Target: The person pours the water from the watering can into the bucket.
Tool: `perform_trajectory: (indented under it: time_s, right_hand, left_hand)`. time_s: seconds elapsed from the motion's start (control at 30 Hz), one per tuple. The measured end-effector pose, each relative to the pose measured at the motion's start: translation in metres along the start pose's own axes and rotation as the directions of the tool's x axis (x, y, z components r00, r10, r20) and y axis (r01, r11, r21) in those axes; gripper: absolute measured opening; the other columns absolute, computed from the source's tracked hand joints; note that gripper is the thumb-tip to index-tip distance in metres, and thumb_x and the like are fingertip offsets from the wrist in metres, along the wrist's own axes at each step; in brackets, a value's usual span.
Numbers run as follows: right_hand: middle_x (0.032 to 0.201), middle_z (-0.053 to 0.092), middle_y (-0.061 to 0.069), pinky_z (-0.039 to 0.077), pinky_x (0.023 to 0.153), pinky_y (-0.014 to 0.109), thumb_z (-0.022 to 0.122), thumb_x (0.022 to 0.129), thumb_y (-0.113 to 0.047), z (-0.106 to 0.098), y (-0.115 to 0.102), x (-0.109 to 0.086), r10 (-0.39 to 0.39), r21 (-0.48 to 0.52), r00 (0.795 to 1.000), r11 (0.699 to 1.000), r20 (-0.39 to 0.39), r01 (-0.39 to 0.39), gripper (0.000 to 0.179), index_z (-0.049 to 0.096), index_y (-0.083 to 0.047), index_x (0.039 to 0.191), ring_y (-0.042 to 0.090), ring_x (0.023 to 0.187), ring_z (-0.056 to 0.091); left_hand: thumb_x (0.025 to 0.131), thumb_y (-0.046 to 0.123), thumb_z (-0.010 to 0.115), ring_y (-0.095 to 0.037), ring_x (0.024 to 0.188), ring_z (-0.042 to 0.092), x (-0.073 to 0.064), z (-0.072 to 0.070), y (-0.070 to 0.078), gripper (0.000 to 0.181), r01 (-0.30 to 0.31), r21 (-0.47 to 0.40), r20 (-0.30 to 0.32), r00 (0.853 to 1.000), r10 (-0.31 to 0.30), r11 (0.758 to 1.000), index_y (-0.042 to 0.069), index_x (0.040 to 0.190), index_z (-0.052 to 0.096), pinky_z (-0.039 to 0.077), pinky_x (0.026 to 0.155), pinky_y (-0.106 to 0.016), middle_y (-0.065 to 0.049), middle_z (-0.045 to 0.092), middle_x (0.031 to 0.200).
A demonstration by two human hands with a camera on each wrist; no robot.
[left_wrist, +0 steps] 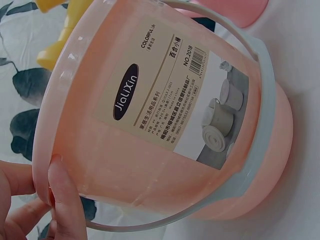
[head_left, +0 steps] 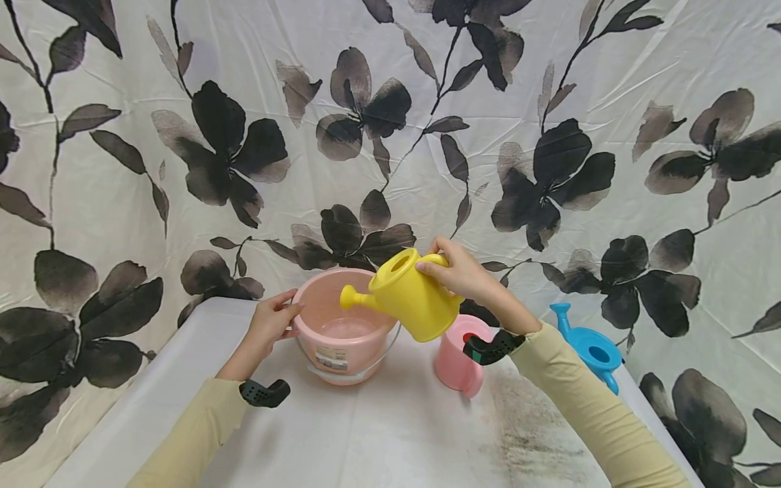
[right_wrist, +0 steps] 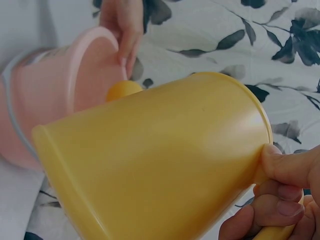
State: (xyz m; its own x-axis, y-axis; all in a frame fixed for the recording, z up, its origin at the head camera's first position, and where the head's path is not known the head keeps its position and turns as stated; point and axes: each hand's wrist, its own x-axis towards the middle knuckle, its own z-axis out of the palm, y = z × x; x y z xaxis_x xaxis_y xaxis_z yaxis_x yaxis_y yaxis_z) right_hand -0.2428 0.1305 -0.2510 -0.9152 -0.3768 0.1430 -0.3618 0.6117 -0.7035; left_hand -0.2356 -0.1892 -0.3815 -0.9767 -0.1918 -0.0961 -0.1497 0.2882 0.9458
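Observation:
A pink bucket with a pale handle and a printed label stands on the white table. My left hand pinches its rim at the left side, thumb outside in the left wrist view. By its handle, my right hand grips a yellow watering can. The can is tilted to the left, its spout head over the bucket's opening. No water shows at the spout. In the right wrist view the can's body hides much of the bucket.
A pink watering can stands right of the bucket, partly behind the right wrist. Farther right, a blue watering can sits near the table's edge. Dark smudges mark the table. A flower-printed cloth hangs behind.

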Motion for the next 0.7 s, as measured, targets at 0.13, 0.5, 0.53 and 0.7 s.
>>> perform_trajectory:
  time_s: [0.13,0.5,0.53,0.7]
  right_hand:
    - [0.087,0.051,0.010,0.047,0.061,0.023,0.059,0.095,-0.018,0.0001,-0.0004,0.0006,0.000,-0.009,1.000,1.000,-0.005,-0.001,0.019,0.046,-0.004,0.096,0.021,0.076,0.051]
    - [0.085,0.050,0.009,0.047,0.060,0.023,0.059,0.095,-0.018,0.0003,0.0022,0.0024,0.009,-0.002,1.000,1.000,0.002,-0.009,0.019,0.046,-0.004,0.095,0.021,0.077,0.052]
    - [0.086,0.050,0.009,0.047,0.060,0.023,0.059,0.095,-0.018,0.0002,0.0021,0.0025,0.010,-0.002,1.000,1.000,0.003,-0.010,0.020,0.045,-0.004,0.096,0.021,0.077,0.052]
    - [0.086,0.051,0.010,0.047,0.061,0.023,0.059,0.095,-0.019,0.0001,0.0022,0.0034,0.012,0.004,1.000,1.000,0.008,-0.012,0.020,0.045,-0.004,0.096,0.021,0.078,0.052]
  left_hand:
    - [0.099,0.020,0.049,-0.002,0.068,0.053,0.0000,-0.0001,-0.0004,0.055,-0.007,-0.002,0.001,1.000,0.007,1.000,0.007,0.150,0.032,0.055,0.059,-0.015,-0.015,0.050,0.111]
    - [0.099,0.020,0.049,-0.001,0.067,0.053,0.0012,0.0000,-0.0001,0.055,-0.006,-0.010,0.004,1.000,0.006,1.000,0.007,0.150,0.032,0.055,0.059,-0.014,-0.013,0.050,0.109]
    - [0.099,0.020,0.049,-0.001,0.067,0.053,0.0013,0.0001,-0.0001,0.055,-0.005,-0.011,0.004,1.000,0.005,1.000,0.007,0.150,0.032,0.054,0.058,-0.014,-0.013,0.050,0.109]
    - [0.099,0.019,0.049,-0.001,0.067,0.053,0.0019,0.0009,0.0001,0.055,0.000,-0.016,-0.002,1.000,0.000,1.000,0.007,0.150,0.032,0.054,0.057,-0.014,-0.013,0.050,0.110]
